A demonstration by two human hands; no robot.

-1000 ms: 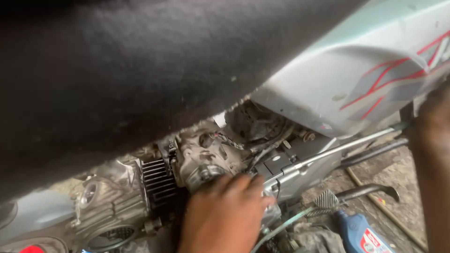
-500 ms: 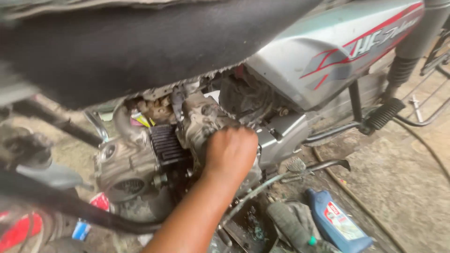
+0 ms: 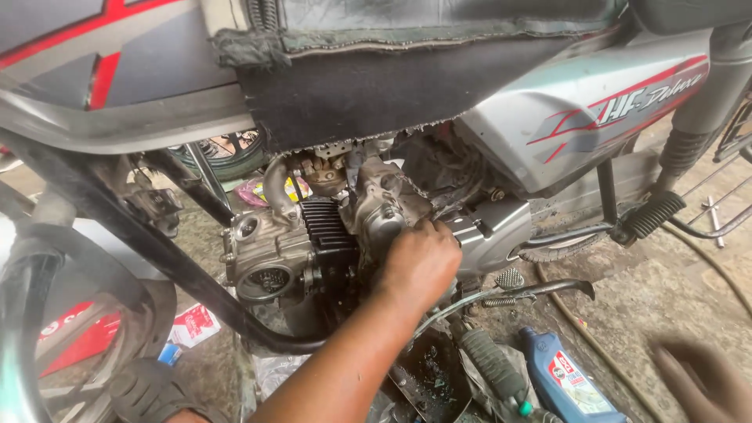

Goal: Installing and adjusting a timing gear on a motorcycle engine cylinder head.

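A motorcycle engine (image 3: pixel 270 258) with black cooling fins (image 3: pixel 325 227) and a grimy grey crankcase (image 3: pixel 384 207) sits under the black seat (image 3: pixel 376 86). My left hand (image 3: pixel 419 262) reaches in from below. Its curled fingers press against the crankcase just right of the fins, and whatever they grip is hidden behind the hand. My right hand (image 3: pixel 701 384) is a blur at the bottom right, low over the ground near a blue oil bottle (image 3: pixel 568 380). Its fingers are spread and nothing shows in it.
A silver side panel (image 3: pixel 595 117) with red stripes covers the bike's right part. A black frame tube (image 3: pixel 157 243) crosses in front at the left. A metal foot lever (image 3: pixel 548 288), a ribbed rubber footpeg (image 3: pixel 654 215) and a red and white packet (image 3: pixel 194 323) lie around the engine.
The camera has pulled back and up, showing more of the bike. My left hand stays at the crankcase. My right hand has come into view at the bottom right.
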